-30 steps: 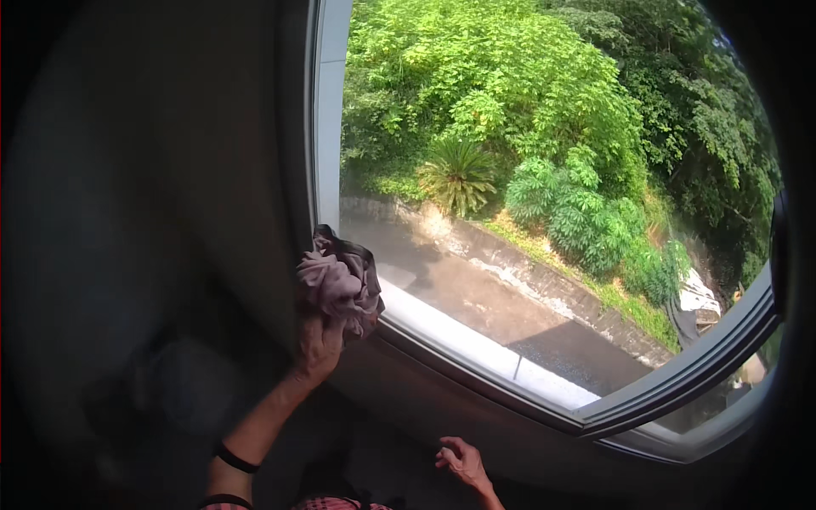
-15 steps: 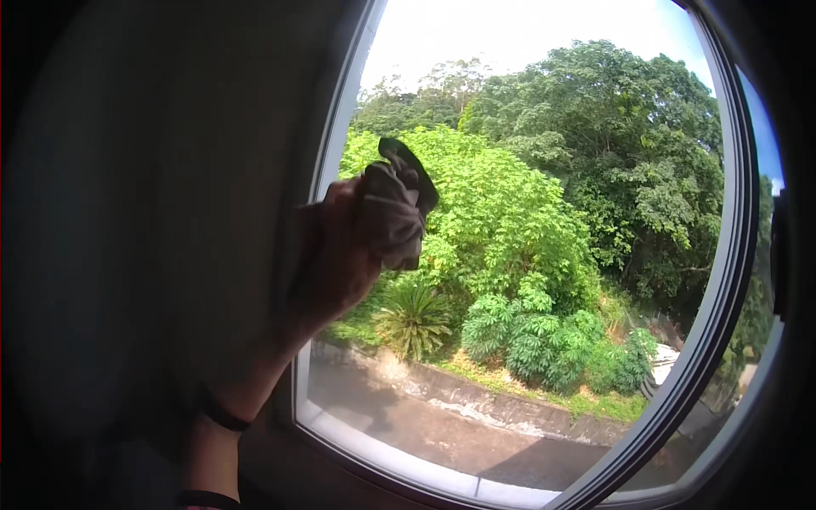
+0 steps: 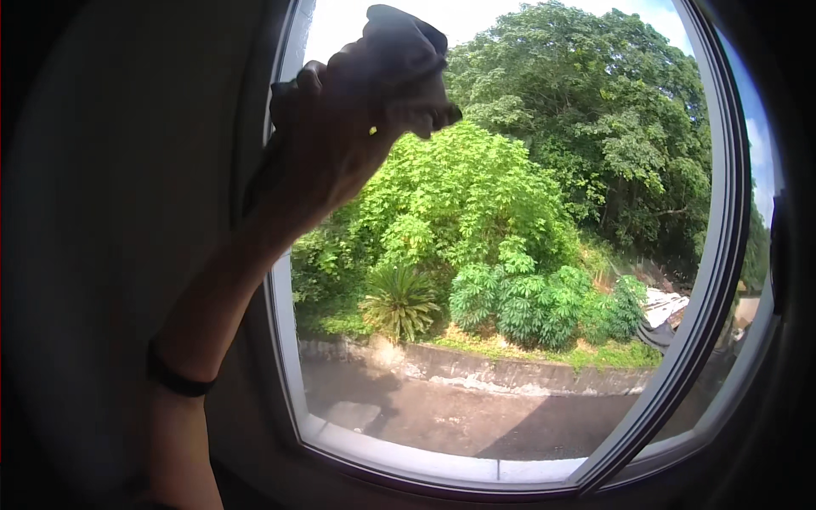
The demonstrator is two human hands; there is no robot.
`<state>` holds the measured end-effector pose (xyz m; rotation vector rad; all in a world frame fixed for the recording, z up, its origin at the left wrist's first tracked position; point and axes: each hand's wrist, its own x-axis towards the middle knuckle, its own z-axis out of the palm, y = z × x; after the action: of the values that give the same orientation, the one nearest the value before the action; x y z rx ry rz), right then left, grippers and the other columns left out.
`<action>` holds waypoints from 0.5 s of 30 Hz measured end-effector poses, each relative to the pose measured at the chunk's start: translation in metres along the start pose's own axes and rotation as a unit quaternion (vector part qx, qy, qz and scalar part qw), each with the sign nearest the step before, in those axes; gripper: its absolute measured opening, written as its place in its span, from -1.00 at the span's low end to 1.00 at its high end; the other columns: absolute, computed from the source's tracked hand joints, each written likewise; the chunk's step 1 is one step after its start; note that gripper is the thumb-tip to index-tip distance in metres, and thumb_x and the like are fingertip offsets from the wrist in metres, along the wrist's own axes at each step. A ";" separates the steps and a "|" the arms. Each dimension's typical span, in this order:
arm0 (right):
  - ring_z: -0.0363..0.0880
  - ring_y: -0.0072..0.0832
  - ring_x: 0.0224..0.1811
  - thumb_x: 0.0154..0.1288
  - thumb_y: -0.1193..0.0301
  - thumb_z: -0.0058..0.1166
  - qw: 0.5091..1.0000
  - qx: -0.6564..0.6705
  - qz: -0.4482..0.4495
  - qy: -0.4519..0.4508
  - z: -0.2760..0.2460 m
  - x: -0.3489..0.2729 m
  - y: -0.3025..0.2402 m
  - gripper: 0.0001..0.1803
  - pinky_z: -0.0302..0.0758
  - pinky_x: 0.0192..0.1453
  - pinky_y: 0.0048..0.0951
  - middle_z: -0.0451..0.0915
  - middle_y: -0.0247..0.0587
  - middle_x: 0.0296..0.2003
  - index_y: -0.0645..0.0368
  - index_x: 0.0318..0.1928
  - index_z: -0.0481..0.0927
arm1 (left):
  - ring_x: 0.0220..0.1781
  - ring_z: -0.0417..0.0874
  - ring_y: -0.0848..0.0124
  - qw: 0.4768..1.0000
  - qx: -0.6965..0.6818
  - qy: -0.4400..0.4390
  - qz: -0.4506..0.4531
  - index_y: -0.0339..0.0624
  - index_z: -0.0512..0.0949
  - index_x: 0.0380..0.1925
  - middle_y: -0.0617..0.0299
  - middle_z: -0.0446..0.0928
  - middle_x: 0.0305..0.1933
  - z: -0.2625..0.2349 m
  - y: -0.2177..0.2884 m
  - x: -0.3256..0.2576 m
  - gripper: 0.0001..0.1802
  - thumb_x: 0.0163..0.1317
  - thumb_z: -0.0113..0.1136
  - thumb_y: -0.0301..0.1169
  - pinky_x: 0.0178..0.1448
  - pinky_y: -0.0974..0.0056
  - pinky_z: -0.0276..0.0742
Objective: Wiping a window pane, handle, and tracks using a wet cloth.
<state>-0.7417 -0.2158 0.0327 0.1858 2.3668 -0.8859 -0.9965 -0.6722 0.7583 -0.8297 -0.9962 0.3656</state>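
Note:
My left hand (image 3: 336,140) is raised at the upper left part of the window, its fingers closed around a crumpled dark cloth (image 3: 404,64). Folds of the cloth stick out above and to the right of the hand, in front of the window pane (image 3: 510,255). Against the bright light the hand is mostly in shadow, so single fingers are hard to make out. A black band (image 3: 178,374) circles my left forearm. My right hand does not show.
A pale window frame (image 3: 285,357) surrounds the glass, and a dark upright frame bar (image 3: 733,212) stands at the right. To the left lies a dark wall (image 3: 127,212). Outside are trees, bushes, a low wall and paved ground.
My left hand has moved upward with the cloth, from the middle of the window's left side to near its top. More of my forearm shows, and the view has shifted slightly.

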 end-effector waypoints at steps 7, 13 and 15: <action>0.54 -0.34 -0.04 0.21 -0.01 0.15 1.000 -0.002 -0.025 0.007 0.000 0.004 0.009 -0.37 0.43 0.11 -0.30 0.59 -0.01 -0.01 -0.06 0.24 0.38 | 0.08 0.35 0.25 0.963 -0.158 -0.217 0.034 0.39 0.50 -0.09 0.26 0.37 0.15 -0.082 0.239 -0.073 -0.71 0.14 0.10 -0.15 0.21 -0.01 0.22; 0.54 -0.33 -0.04 0.21 -0.01 0.15 1.000 -0.005 -0.026 0.010 -0.013 0.004 0.013 -0.37 0.44 0.11 -0.29 0.59 -0.01 -0.01 -0.05 0.23 0.39 | 0.13 0.32 0.18 0.968 -0.071 -0.240 -0.001 0.26 0.50 -0.05 0.15 0.33 0.14 -0.072 0.136 -0.037 -0.61 0.05 0.16 -0.20 0.26 0.02 0.18; 0.54 -0.33 -0.04 0.21 0.00 0.15 0.999 0.024 0.018 0.034 -0.003 -0.019 0.022 -0.37 0.44 0.11 -0.29 0.59 -0.01 -0.01 -0.05 0.22 0.39 | 0.14 0.33 0.11 0.979 0.030 -0.188 -0.071 -0.06 0.49 -0.01 0.15 0.34 0.09 -0.026 0.077 -0.019 -0.48 -0.06 0.28 -0.26 0.21 0.03 0.25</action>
<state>-0.7204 -0.1957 0.0337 0.2812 2.3972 -0.9336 -0.9772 -0.6452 0.6817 -0.6416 -1.3823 0.4366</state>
